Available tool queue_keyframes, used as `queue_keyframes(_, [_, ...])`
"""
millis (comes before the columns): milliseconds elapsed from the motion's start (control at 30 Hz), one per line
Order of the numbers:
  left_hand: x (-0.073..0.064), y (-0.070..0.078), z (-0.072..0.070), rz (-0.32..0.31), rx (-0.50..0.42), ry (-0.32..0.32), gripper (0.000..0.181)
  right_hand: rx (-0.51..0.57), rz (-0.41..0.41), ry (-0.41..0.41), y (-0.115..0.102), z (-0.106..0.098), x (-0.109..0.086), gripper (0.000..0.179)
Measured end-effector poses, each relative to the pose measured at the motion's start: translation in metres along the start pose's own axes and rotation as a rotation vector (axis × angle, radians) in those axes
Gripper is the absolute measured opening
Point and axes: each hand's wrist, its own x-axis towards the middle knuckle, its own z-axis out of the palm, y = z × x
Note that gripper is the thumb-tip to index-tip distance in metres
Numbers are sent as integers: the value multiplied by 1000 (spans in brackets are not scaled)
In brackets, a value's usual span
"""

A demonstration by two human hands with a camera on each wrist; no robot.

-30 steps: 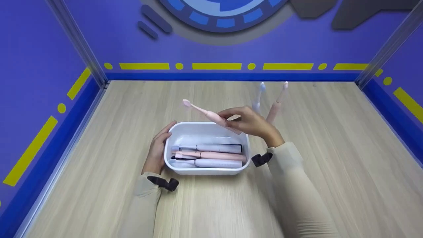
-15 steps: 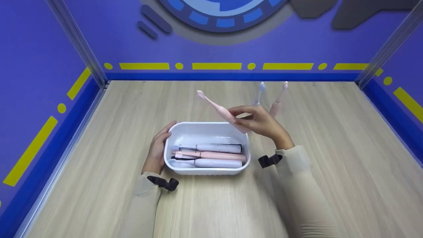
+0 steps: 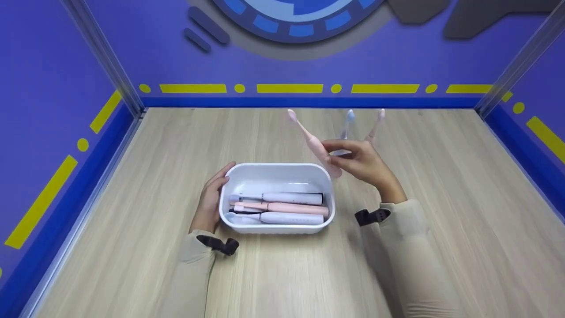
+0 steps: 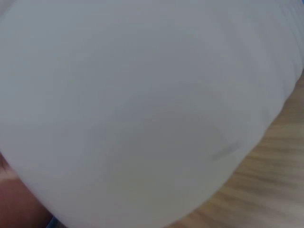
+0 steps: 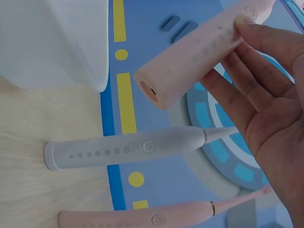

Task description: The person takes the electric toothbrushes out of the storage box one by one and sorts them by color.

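My right hand [image 3: 362, 163] pinches a pink electric toothbrush [image 3: 318, 148] by its handle, to the right of the white plastic bin [image 3: 276, 229]. Its brush head tilts up and left; in the right wrist view the base of the pink handle [image 5: 185, 57] shows off the table. Around the bin's left end, my left hand [image 3: 209, 198] holds the wall, thumb at the rim. Inside lie a light-grey toothbrush [image 3: 292, 198], a pink toothbrush [image 3: 298, 208] and a white toothbrush [image 3: 292, 218], side by side. The bin's wall [image 4: 142, 104] fills the left wrist view.
Behind my right hand, a white toothbrush [image 5: 118, 148] and another pink toothbrush [image 5: 137, 216] stand upright on the wooden table [image 3: 176, 141]. My hand partly hides both in the head view. Blue panels [image 3: 282, 70] with yellow marks enclose the table's back and sides.
My right hand has moved right with the pink toothbrush, from over the bin to beyond its right end. The toothbrush has turned more upright. My left hand and the bin stay put.
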Motion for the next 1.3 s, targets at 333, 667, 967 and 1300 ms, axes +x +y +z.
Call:
queue_keyframes(333, [0, 0, 1, 3, -6, 5, 50, -5, 26, 71, 2, -14, -11, 36])
queue_keyframes(667, [0, 0, 0, -3, 1, 8, 50, 35, 63, 156, 7, -26, -20, 37])
queue_keyframes(967, [0, 1, 0, -11, -36, -16, 51, 87, 65, 196, 12, -35, -29, 41])
queue_keyframes(1300, [0, 1, 0, -14, 12, -9, 50, 97, 88, 259, 18, -51, -43, 44])
